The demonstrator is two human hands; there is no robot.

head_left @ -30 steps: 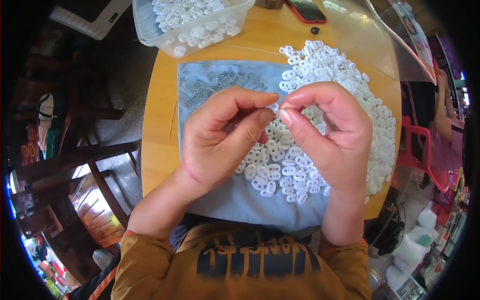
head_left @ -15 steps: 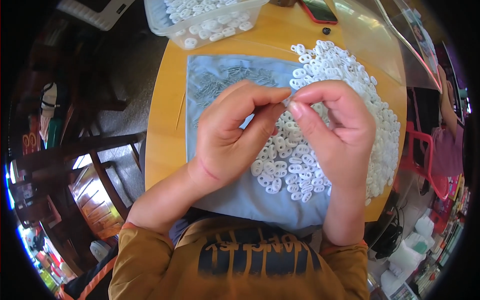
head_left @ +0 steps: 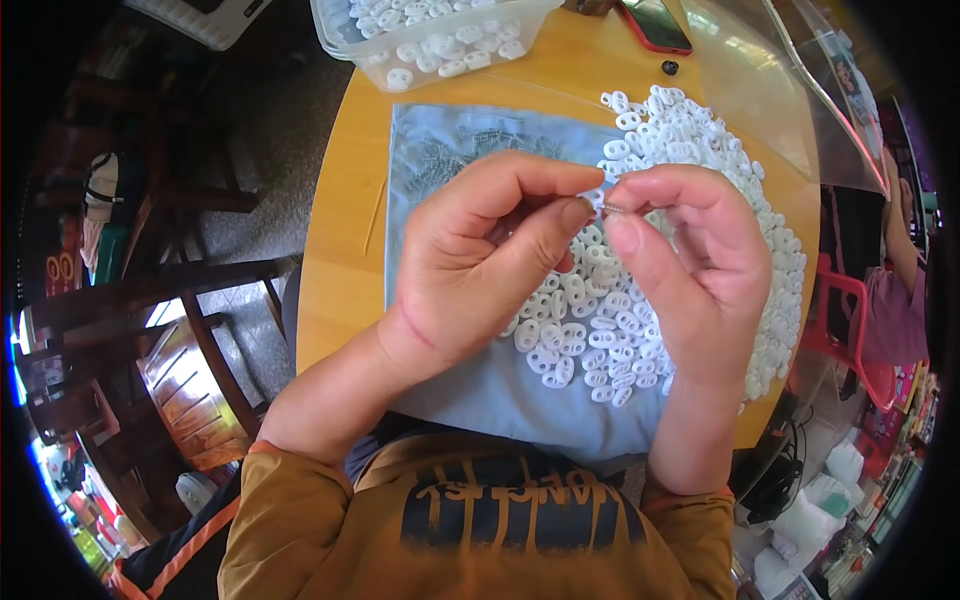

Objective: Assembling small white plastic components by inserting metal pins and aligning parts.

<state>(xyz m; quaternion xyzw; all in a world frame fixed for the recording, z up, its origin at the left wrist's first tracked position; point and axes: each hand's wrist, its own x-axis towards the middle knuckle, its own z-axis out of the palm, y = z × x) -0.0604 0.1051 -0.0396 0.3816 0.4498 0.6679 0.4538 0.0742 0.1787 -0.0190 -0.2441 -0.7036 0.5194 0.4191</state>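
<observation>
Head view, looking straight down. At the top edge, a clear plastic tub (head_left: 430, 40), rectangular, part-filled with small white pieces. Right of it, a red-cased phone (head_left: 655, 22) lying flat, and a small black dot-like bit (head_left: 670, 67) just below it. Stretching toward the right rim, a clear plastic bag (head_left: 770, 90), flat and glossy, with a red line along one edge. Far lower right, off the table, pale bottles and packets, too small to make out. On the round wooden table (head_left: 345, 230), a light blue cloth (head_left: 440, 160) spread flat, a scatter of tiny grey metal bits on its upper part. Heaped across the cloth's right side, a big pile of white plastic pieces (head_left: 690, 140), each small, oval, with two holes. Above that pile, left hand (head_left: 470, 265) and right hand (head_left: 690, 270) meeting fingertip to fingertip. Pinched tight between both thumbs and forefingers, one white two-holed piece (head_left: 597, 200), with a thin grey metal bit showing against it at the right fingertips. Both grips narrow, closed on that single piece, held just over the pile, mid-cloth.
</observation>
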